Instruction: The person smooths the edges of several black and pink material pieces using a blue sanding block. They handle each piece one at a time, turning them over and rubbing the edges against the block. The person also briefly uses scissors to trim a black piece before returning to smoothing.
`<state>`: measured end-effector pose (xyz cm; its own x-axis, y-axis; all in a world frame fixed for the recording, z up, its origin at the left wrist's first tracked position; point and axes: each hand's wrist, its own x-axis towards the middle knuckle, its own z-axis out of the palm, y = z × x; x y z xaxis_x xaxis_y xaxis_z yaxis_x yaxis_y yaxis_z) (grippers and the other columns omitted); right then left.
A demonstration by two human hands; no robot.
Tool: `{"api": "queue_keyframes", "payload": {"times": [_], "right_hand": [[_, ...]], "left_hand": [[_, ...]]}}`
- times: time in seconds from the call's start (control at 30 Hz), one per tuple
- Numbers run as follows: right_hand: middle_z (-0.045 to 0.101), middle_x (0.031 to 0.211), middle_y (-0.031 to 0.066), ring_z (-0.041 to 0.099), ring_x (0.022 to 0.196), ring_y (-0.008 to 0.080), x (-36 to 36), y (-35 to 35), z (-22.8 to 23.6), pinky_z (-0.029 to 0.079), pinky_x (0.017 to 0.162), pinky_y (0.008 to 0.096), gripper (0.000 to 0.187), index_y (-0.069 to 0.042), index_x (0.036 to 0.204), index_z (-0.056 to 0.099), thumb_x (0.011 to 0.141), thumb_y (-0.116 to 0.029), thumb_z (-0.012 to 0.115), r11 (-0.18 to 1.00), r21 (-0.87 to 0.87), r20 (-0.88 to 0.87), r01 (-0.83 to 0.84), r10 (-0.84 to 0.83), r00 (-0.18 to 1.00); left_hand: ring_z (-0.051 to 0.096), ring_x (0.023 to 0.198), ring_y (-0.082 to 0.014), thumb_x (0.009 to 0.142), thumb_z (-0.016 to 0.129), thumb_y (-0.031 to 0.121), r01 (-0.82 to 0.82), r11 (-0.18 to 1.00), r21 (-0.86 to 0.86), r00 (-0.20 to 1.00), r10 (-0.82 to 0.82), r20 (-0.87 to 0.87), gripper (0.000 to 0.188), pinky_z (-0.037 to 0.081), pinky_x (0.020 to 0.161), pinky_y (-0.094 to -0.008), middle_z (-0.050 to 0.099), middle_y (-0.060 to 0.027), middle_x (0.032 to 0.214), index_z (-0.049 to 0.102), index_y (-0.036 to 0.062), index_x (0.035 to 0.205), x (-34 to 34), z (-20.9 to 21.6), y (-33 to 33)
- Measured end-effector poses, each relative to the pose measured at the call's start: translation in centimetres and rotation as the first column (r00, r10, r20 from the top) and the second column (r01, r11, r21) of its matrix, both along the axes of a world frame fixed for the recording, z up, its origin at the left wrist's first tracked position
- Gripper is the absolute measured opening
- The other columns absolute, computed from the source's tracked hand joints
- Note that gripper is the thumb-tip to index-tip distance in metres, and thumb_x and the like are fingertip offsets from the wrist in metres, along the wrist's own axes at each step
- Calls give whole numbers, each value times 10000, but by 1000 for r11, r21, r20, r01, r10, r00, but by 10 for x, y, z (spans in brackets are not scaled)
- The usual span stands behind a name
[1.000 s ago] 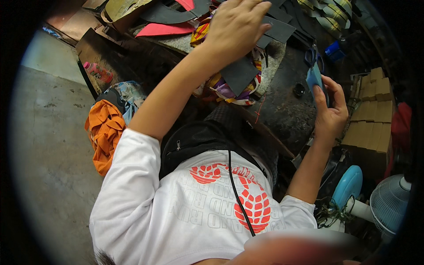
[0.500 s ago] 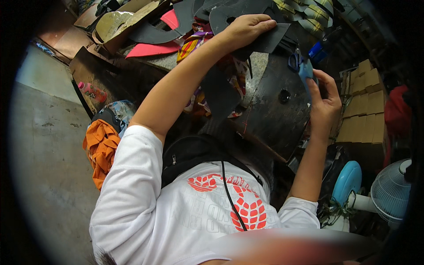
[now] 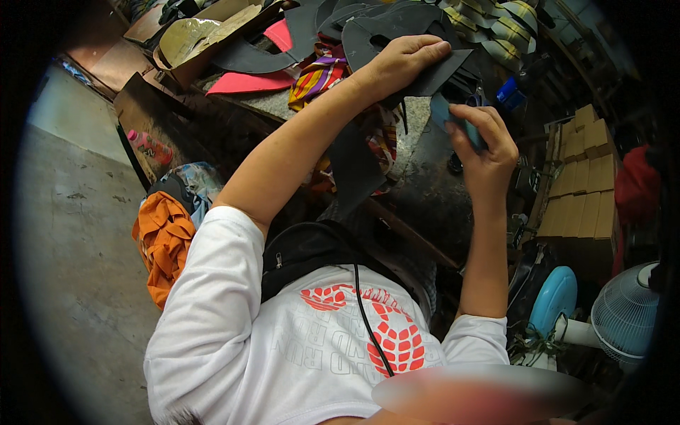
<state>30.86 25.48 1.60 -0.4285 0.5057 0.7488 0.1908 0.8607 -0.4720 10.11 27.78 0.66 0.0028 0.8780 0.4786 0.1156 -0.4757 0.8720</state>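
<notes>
Rows of grey outlined capital letters [image 3: 340,363] are running across the white shirt [image 3: 212,304], standing beside and around a red shoe-sole print [image 3: 398,340]; the pink bottle [image 3: 150,146] is showing pale marks, appearing too small for reading.

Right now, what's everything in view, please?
Flat cut sheets: several, dark grey, top centre
Thin flat shapes: one or two, pink, beside them
Patterned cloth: count unclear, multicoloured, beside sheets
Curved plaid pieces: several, yellow-green, top right
Cardboard boxes: many, tan, right
Plastic bottle: one, pink, left
Crumpled cloth: one bundle, orange, left
Caged fan: one, white, lower right
Flat strip: one, light blue, upper right
T-shirt: one, white, lower centre
Left hand: one, bare, on dark sheet
Right hand: one, bare, pinching strip
</notes>
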Motion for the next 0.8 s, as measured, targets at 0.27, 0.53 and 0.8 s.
{"api": "queue_keyframes", "payload": {"times": [0.27, 0.53, 0.8], "right_hand": [[670, 853, 61, 668, 755, 207, -2, 5, 1, 526, 660, 305, 243, -97, 964, 713, 735, -38, 767, 980, 164, -44, 109, -103, 994], [673, 871, 59, 675, 820, 226, -2, 31, -1, 526, 727, 311, 193, -90, 959, 705, 778, -66, 765, 914, 221, -117, 342, -323, 939], [691, 948, 16, 639, 915, 109, 33, 42, -12, 529, 807, 264, 197, -91, 1067, 725, 886, -167, 722, 924, -262, -137, 277, -320, 938]], "left_hand": [[556, 813, -9, 1030, 507, 333, 21, 1000, 2, 1000, -21, -21, 356, 474, 726, -180, 629, 41, 913, 631, 11, 1114, 0, -3, 4], [584, 834, -83, 1017, 523, 331, -65, 995, 74, 984, 76, -162, 348, 481, 741, -239, 641, -7, 905, 645, 8, 1064, 1, -11, 11], [536, 1087, -340, 934, 571, 241, -233, 915, 330, 593, 403, -697, 274, 430, 945, -418, 603, -155, 1072, 666, 42, 1097, -49, -1, -19]]}}
